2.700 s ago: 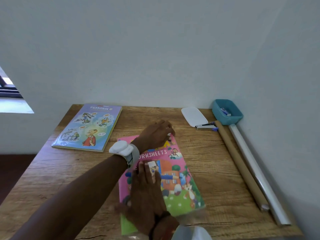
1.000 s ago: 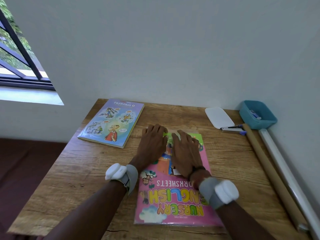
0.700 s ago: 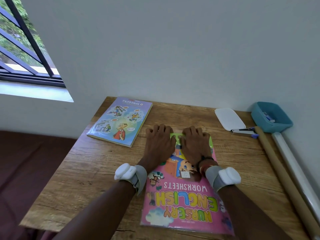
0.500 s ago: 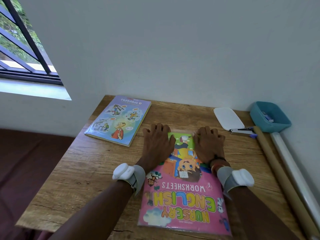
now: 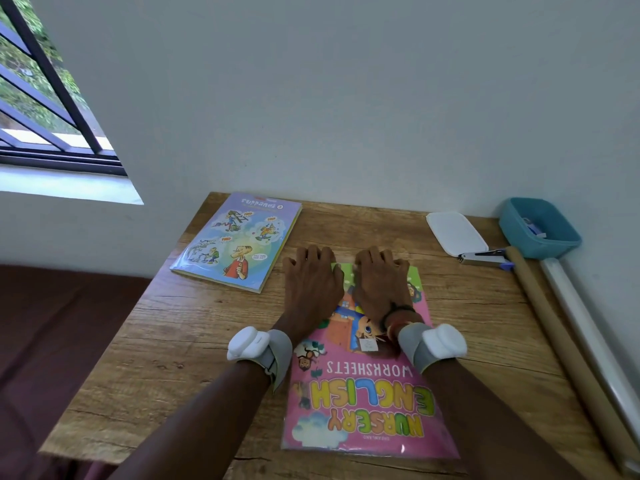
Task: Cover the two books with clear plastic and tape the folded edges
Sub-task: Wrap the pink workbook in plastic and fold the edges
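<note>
1. Pink book (image 5: 363, 403) lies flat on the bench (image 5: 173, 358), centre-right, with the title end near. Clear plastic shows past its near edge.
2. Left hand (image 5: 313, 282): palm down, fingers straight and spread, at the book's far-left corner, partly on the bench. It grips nothing.
3. Right hand (image 5: 379, 282): palm down, fingers straight, pressing the book's far end. It grips nothing.
4. The hands cover the book's far end. Each wrist wears a white wrist device (image 5: 249, 342).
5. Blue book (image 5: 239, 240) lies far left on the bench, glossy, well apart from the hands.
6. White lid (image 5: 455, 233) is far right. A stapler (image 5: 483, 258) sits just near it, and a teal tray (image 5: 550, 249) is in the far-right corner.
7. A brown roll (image 5: 554, 334) and a pale roll (image 5: 588, 341) lie side by side along the right edge.
8. Barred window (image 5: 41, 98) is far left.
9. Versus 0.5 s ago: the hands were spread to the far corners and are now close together at mid far edge.
10. Versus 2.7 s ago: the pink book has been turned round, and the blue book is unmoved.
</note>
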A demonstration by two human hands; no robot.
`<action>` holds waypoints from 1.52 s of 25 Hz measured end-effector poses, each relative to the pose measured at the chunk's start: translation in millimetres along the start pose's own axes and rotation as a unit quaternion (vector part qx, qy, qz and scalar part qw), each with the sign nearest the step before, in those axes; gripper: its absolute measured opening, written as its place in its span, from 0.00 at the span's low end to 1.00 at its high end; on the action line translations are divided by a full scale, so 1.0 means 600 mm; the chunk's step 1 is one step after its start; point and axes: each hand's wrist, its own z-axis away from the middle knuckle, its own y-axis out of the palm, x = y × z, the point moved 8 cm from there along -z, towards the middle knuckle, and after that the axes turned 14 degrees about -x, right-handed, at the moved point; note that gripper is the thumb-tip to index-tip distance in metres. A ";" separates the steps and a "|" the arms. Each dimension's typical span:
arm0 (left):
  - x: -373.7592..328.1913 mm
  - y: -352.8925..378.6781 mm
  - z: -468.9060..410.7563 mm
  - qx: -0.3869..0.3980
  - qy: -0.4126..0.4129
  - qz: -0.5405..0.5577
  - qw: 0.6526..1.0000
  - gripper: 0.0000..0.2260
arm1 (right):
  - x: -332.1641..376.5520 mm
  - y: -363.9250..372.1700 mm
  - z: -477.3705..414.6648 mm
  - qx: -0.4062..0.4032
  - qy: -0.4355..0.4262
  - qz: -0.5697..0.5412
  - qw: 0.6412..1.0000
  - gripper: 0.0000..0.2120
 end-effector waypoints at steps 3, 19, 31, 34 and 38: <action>0.002 -0.006 0.004 -0.002 -0.017 -0.008 1.000 0.12 | -0.087 -0.009 0.017 0.017 0.034 0.069 0.997 0.08; 0.034 0.008 0.009 -0.014 -0.100 0.086 0.991 0.11 | -0.007 0.000 -0.003 0.009 0.020 -0.090 0.996 0.13; 0.039 -0.007 0.015 -0.016 -0.150 0.086 0.985 0.15 | -0.143 -0.047 0.032 -0.031 0.162 -0.086 0.983 0.10; 0.038 -0.008 0.015 -0.012 -0.150 0.113 0.982 0.15 | -0.150 -0.053 0.043 -0.018 0.162 -0.027 0.986 0.11; 0.043 -0.021 0.015 0.007 -0.236 0.194 0.952 0.20 | -0.099 -0.056 0.042 -0.007 0.107 -0.040 0.993 0.23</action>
